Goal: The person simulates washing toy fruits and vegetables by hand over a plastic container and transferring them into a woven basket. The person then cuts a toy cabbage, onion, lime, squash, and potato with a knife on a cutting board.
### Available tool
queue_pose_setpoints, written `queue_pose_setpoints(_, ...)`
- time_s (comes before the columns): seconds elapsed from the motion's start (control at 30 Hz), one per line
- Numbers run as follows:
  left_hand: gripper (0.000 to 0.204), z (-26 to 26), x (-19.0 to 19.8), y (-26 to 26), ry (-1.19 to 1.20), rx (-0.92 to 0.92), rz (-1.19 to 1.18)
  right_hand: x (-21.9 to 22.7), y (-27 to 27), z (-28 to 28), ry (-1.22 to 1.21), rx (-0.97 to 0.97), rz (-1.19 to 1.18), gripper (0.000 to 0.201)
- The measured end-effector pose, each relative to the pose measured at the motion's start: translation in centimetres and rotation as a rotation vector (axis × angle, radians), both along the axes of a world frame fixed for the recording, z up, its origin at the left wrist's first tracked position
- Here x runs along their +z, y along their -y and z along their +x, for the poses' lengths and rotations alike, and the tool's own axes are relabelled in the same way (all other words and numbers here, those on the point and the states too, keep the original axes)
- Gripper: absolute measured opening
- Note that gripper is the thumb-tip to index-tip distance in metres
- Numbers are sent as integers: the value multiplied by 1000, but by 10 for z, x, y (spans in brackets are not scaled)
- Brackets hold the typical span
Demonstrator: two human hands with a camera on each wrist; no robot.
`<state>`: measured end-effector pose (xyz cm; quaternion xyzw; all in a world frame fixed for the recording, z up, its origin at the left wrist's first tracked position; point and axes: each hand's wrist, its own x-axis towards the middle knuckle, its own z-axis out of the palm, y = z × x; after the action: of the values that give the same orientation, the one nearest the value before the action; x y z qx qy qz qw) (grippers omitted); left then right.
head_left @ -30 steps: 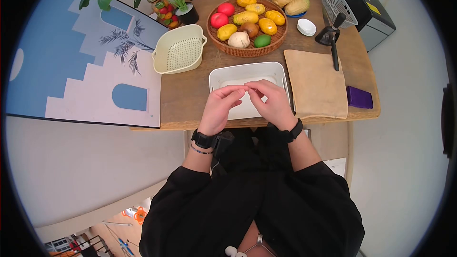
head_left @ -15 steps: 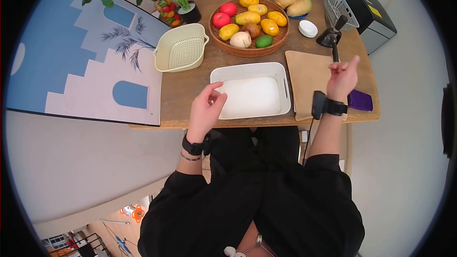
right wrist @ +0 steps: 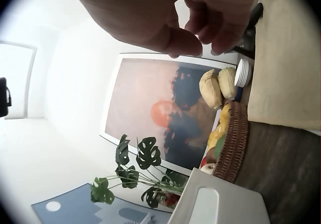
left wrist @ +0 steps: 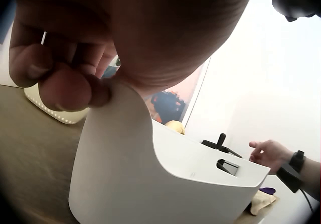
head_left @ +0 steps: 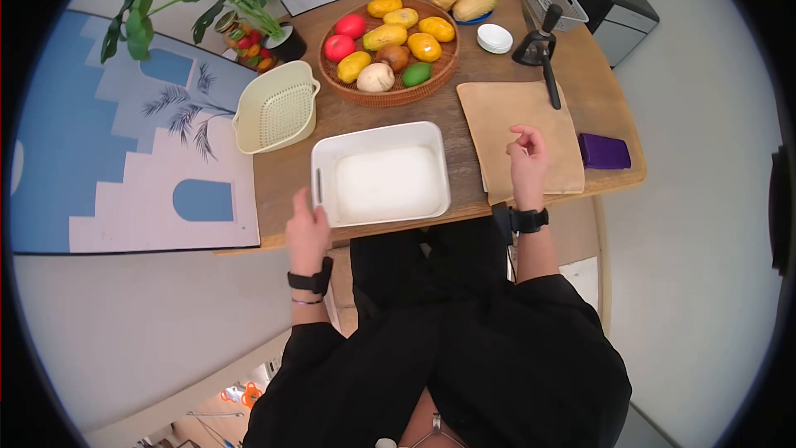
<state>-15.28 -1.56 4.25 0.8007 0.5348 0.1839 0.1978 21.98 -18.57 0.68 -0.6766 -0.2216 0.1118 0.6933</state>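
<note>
The white rectangular bin (head_left: 381, 220) stands near the table's front edge with nothing visible inside. At its front left corner my left hand (head_left: 308, 232) grips the rim, fingers along the outside and thumb at the edge. In the left wrist view the bin wall (left wrist: 115, 158) rises right up to those curled fingers (left wrist: 65, 86); the thumb tip is hidden. Over the tan mat (head_left: 497, 116) hovers my right hand (head_left: 528, 162), loosely curled and holding nothing. In the right wrist view a gap separates its thumb from its fingers, and the bin's slotted end (right wrist: 230, 199) shows below.
Behind the bin sits a wicker basket (head_left: 390, 99) of fruit, beside a pale green colander (head_left: 278, 108). White bowls (head_left: 495, 39), a black tool with a lever handle (head_left: 535, 48) and a purple pouch (head_left: 604, 152) lie to the right. A potted plant (head_left: 286, 43) stands at the back left.
My hands were together over the bin a second ago, then parted. The left hand has come to the bin's left end, and the bin has shifted slightly left. The right hand has lowered from its raised position.
</note>
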Motion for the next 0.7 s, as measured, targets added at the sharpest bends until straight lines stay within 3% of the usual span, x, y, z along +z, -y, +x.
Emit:
queue_pose_setpoints(0.07, 37, -18, 3, -10, -94, 133, 35, -8, 3, -7, 31, -12, -19, 40)
queue_pose_setpoints(0.27, 26, -98, -16, -49, -230, 251, 289, -14, 12, -15, -97, 40, -3, 45)
queue_pose_setpoints(0.4, 26, -111, -17, -52, -289, 318, 277, -31, 16, -18, -151, 75, -61, 43)
queue_pose_setpoints(0.47, 26, -108, -17, -48, -346, 367, 290, -33, 15, -21, -75, 109, -1, 43)
queue_pose_setpoints(0.6, 28, -117, -30, -50, -352, 425, 367, -37, 14, -28, -155, 124, 60, 43)
queue_pose_setpoints(0.7, 31, -111, -27, -50, -370, 545, 283, -34, 20, -32, -159, 229, -29, 42)
